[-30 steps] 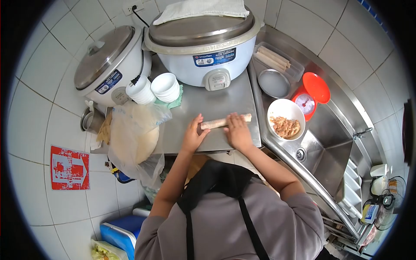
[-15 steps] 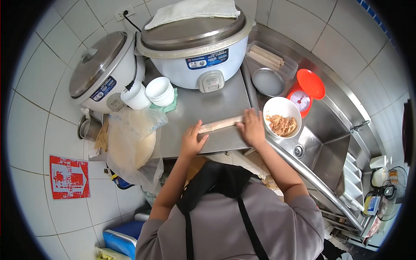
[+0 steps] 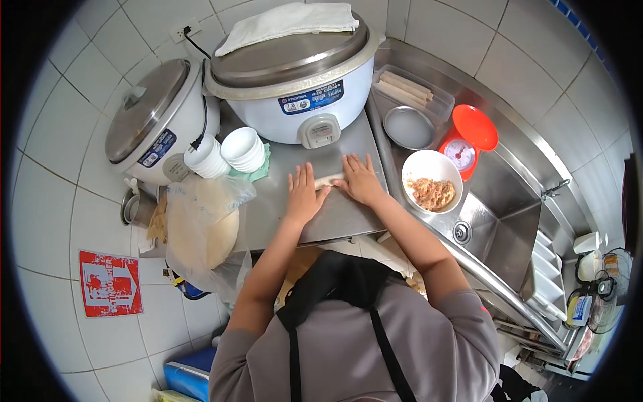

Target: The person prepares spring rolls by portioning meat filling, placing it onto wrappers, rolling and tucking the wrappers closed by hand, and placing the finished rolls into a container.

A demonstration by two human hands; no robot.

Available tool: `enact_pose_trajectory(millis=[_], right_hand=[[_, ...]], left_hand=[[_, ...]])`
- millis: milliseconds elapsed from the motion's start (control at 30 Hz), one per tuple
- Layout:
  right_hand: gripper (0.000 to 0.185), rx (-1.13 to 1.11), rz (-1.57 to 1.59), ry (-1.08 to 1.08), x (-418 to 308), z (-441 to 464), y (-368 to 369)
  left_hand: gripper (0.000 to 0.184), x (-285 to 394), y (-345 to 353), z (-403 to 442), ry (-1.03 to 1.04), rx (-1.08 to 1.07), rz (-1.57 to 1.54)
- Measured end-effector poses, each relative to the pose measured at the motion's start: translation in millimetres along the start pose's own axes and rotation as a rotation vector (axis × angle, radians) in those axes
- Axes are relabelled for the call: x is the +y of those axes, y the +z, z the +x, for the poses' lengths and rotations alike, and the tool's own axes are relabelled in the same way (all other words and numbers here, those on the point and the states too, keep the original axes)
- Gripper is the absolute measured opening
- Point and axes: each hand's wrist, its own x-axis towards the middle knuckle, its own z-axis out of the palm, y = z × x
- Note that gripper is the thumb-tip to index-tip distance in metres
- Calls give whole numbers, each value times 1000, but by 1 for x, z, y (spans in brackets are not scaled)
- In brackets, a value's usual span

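A pale, thin spring roll (image 3: 329, 180) lies crosswise on the steel counter (image 3: 335, 218). My left hand (image 3: 305, 194) rests flat over its left end, fingers stretched out and pointing away from me. Over the right end lies my right hand (image 3: 362, 179), its fingers spread and straight. Only the middle of the roll shows between the two hands; the ends are hidden under them. To the right, a white bowl (image 3: 412, 169) holds a minced, orange-brown filling (image 3: 432, 193). A plastic bag (image 3: 236, 194) with round, pale wrappers (image 3: 213, 234) sits to the left.
Two rice cookers (image 3: 295, 117) (image 3: 144, 127) stand behind. Stacked white bowls (image 3: 242, 149) sit on a green cloth (image 3: 258, 173). On the right are a clear tray (image 3: 442, 107) of rolls, a metal dish (image 3: 409, 127), a red scale (image 3: 474, 127) and a sink (image 3: 502, 234).
Both hands have come closer together over the roll and moved forward with it. My right hand has shifted left. Less of the roll shows now, and the fingers are spread flatter.
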Motion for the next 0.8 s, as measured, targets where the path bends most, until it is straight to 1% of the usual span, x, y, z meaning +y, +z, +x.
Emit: enact_pose_trajectory(millis=[67,167,267,300,400,500,600,700,800], right_hand=[[62,29,34,-23,-2,10,-5],[52,-43,144,-65,-8,-3,-21],[47,15,152,-113,-2,-11,3],[48,51,106,-138,0,-8,5],[52,100,37,-128,4,12,10],[56,-23,65,-81,-1,28,1],[48,-260,166,-184,4,45,3],[42,-350,234,-188,10,58,4],[42,-721,515,-116,28,66,-13]], left_hand=[[68,4,-7,9,88,65,9],[65,8,-1,-4,158,-5,-92],[64,7,8,-11,202,-10,-27],[64,6,8,-5,196,21,-15],[67,-6,7,20,188,-13,-28],[64,-18,-3,23,118,31,-41],[54,-33,-15,21,-4,-163,-173],[45,-45,-17,24,181,-85,-213],[46,-50,-27,27,4,-313,-584]])
